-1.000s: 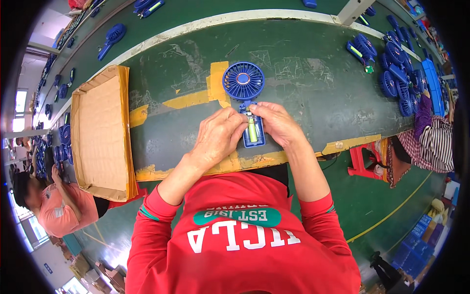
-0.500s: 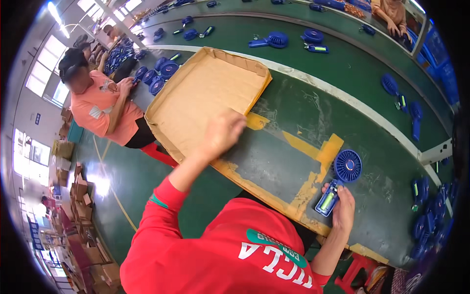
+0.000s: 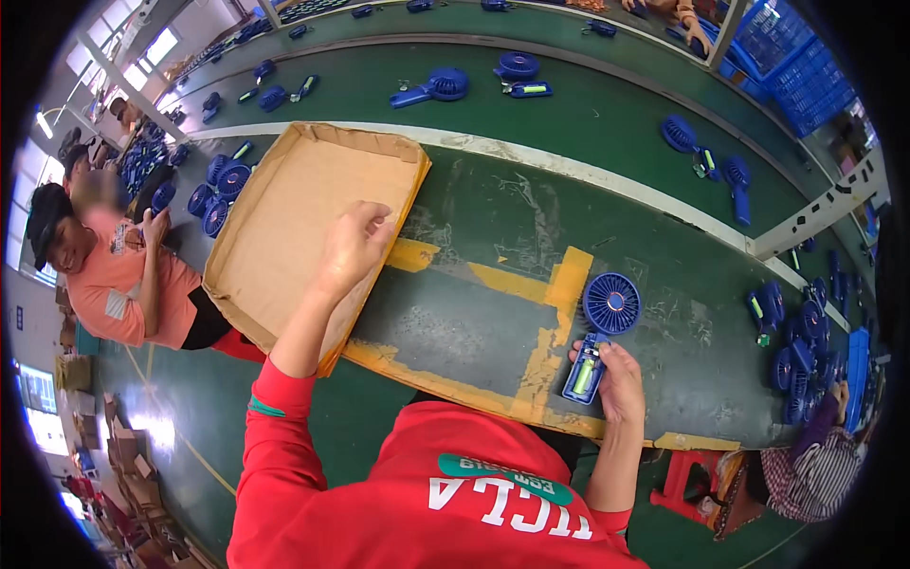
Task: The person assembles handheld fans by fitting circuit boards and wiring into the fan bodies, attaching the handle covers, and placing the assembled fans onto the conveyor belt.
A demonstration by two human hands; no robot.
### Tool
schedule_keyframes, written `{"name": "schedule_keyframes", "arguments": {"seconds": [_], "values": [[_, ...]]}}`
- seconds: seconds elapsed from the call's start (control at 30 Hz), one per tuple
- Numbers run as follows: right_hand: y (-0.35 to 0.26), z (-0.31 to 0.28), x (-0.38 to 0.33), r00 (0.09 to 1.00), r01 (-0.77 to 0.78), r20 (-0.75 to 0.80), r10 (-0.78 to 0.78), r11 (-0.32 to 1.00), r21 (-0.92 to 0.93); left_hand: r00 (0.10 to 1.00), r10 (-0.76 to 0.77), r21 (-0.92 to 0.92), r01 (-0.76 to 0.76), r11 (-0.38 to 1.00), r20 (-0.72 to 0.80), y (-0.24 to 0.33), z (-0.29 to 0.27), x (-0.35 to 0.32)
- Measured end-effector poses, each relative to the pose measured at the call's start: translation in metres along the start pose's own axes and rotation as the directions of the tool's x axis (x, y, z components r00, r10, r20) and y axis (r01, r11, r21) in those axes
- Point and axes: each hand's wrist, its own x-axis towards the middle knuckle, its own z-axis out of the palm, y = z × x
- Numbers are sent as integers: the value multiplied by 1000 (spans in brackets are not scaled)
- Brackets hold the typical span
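Blue plastic forms the handheld fan [image 3: 606, 315], its round head toward the workbench's far edge and its opened handle near the front edge, baring a pale green cell [image 3: 585, 374]. I see the right hand [image 3: 623, 384] closed around the handle's upper part, digits showing on both sides; the head extends beyond that grip. Whether the fan touches the surface I cannot tell.

The workbench [image 3: 445, 318] is dark green and scuffed, with worn yellow tape [image 3: 569, 276] beside the fan and along the front edge. Toward the left end sits a cardboard tray [image 3: 289, 213]; the left hand [image 3: 353, 248] hangs over it near its right rim, fingers curled, and I cannot tell whether they pinch anything. More blue fans [image 3: 804, 351] crowd the right end.

Past the pale strip [image 3: 531, 152] at the far edge, I view a green belt [image 3: 588, 114] carrying others. Beyond the tray is a person in a coral shirt [image 3: 121, 280]; cardboard boxes [image 3: 128, 455] cover part of the green floor [image 3: 194, 408].
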Motion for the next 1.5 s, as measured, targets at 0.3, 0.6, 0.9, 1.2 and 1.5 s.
{"name": "schedule_keyframes", "arguments": {"seconds": [0.3,0.6,0.9,1.2,1.5], "values": [[2,-2,-5,998,53,-28,-53,998,27,987,154,127,-147,981,-52,30,3,-46],[4,0,-2,998,50,20,-51,998,38,955,297,-345,-270,899,26,98,139,-140],[7,1,-5,997,73,5,-74,996,59,906,415,-404,-351,845,81,104,148,-139],[0,-16,4,986,147,-81,-145,989,15,912,401,-412,-336,847,81,109,149,-136],[-27,-47,33,917,227,-307,-256,966,-127,905,338,-425,-208,881,259,116,148,-135]]}}
